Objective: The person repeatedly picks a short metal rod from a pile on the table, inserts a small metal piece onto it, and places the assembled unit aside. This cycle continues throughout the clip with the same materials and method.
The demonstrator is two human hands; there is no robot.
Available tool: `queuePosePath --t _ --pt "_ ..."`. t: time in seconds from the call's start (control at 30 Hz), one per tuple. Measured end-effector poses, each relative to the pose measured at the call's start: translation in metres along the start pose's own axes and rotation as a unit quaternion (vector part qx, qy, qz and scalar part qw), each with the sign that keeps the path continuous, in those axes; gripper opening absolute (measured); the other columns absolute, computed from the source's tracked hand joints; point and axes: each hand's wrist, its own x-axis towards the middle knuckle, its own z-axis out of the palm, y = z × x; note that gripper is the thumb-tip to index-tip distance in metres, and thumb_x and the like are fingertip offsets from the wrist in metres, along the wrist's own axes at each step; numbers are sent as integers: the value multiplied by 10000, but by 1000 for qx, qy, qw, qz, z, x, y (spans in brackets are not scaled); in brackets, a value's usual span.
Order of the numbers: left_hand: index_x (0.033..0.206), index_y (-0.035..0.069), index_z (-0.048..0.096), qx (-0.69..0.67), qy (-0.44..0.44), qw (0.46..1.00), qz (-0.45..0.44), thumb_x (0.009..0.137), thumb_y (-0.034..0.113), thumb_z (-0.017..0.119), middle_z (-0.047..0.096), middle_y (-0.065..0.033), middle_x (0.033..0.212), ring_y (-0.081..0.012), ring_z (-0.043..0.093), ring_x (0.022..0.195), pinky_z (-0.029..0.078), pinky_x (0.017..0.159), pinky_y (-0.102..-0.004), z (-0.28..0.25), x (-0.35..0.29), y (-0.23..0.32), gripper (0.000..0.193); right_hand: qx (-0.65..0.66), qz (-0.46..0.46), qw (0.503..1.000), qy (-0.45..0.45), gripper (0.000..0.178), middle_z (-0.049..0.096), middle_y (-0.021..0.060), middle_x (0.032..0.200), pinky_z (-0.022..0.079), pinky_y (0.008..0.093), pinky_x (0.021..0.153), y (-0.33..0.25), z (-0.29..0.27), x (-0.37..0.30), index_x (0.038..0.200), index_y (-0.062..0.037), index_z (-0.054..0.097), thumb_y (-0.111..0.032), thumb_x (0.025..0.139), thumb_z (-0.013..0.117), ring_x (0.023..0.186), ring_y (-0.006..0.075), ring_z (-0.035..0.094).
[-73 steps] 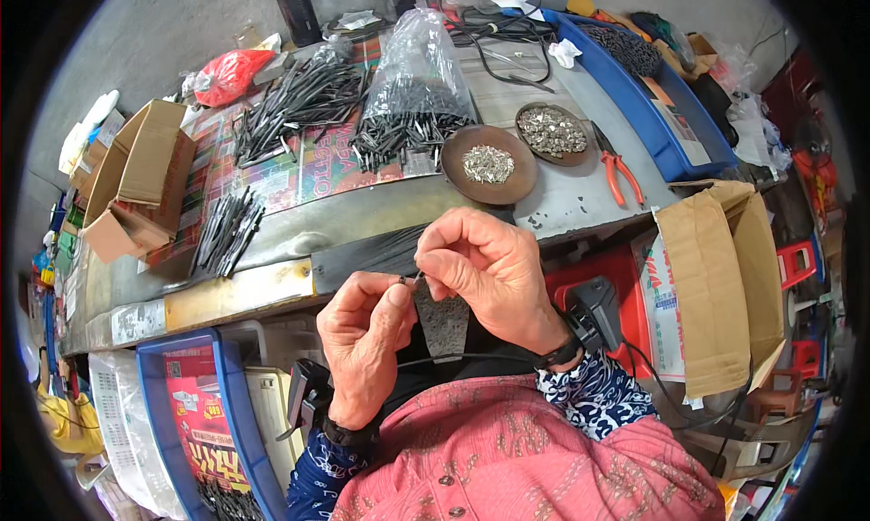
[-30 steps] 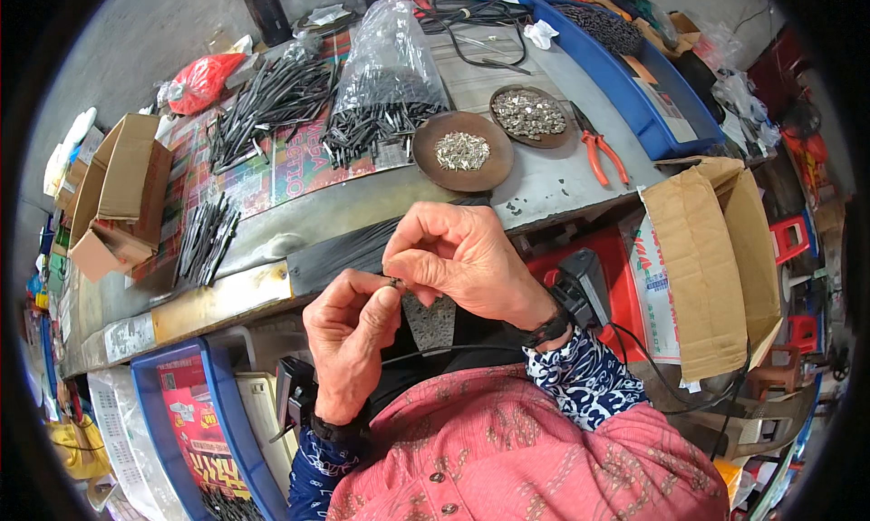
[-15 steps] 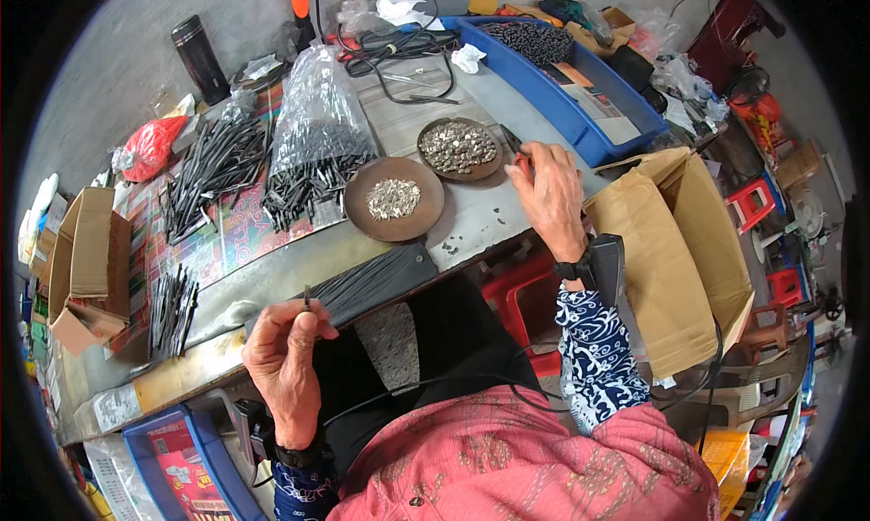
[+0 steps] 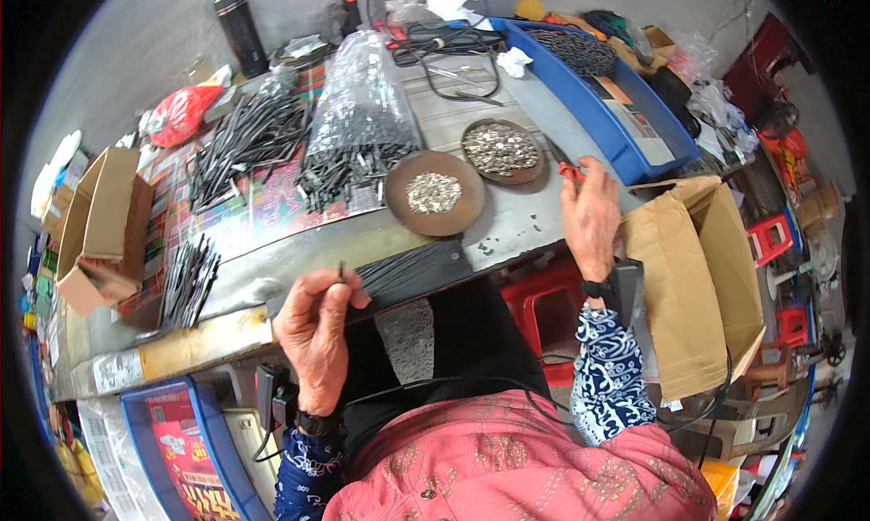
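My left hand (image 4: 317, 326) hangs in front of the table's near edge, thumb and forefinger pinched on a short dark rod (image 4: 342, 271) whose tip sticks up. Over the table's right part, my right hand (image 4: 593, 217) has its thumb and forefinger closed about a red-handled tool (image 4: 569, 171) with a dark tip; its exact kind is hard to make out. Beside that tool stands a round brown dish (image 4: 538, 178) of small silvery pieces (image 4: 500, 149). Left of it, another brown dish (image 4: 405, 213) holds a heap of smaller pale metal bits (image 4: 433, 193).
Thin dark rods (image 4: 390, 272) lie along the near edge. A clear plastic bag (image 4: 358, 86) spills black pieces; black strips (image 4: 245, 145) are piled leftward. A blue tray (image 4: 580, 113) stands at back right, an open cardboard box (image 4: 675, 285) at right, a red stool (image 4: 535, 308) below.
The whole view has shifted, so the table and its things sit farther right in the picture. Both hands keep much the same grip and place.
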Motion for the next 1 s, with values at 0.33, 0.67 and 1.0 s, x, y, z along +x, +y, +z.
queuePosePath --t 0.33,0.67,1.0 --pt "926 0 587 -51 -17 999 6 941 118 632 625 -33 798 -58 483 644 410 596 -195 -2 2 -8 127 475 -143 867 -50 264 604 140 971 488 353 790 -120 -89 -15 998 -12 575 -77 787 718 882 274 603" --pt "920 -2 579 -35 -21 999 23 935 127 644 605 -15 781 -45 463 651 399 589 -189 -5 2 -11 145 454 -305 831 -98 183 573 152 927 511 340 682 -141 -113 1 917 2 649 -79 764 707 787 291 594" --pt "906 -8 576 -6 -27 999 25 931 113 646 600 -7 787 -45 461 652 390 585 -186 -4 2 -10 141 402 -293 849 -177 174 602 146 924 508 371 740 -145 -83 -24 936 -10 650 -66 778 698 838 310 618"
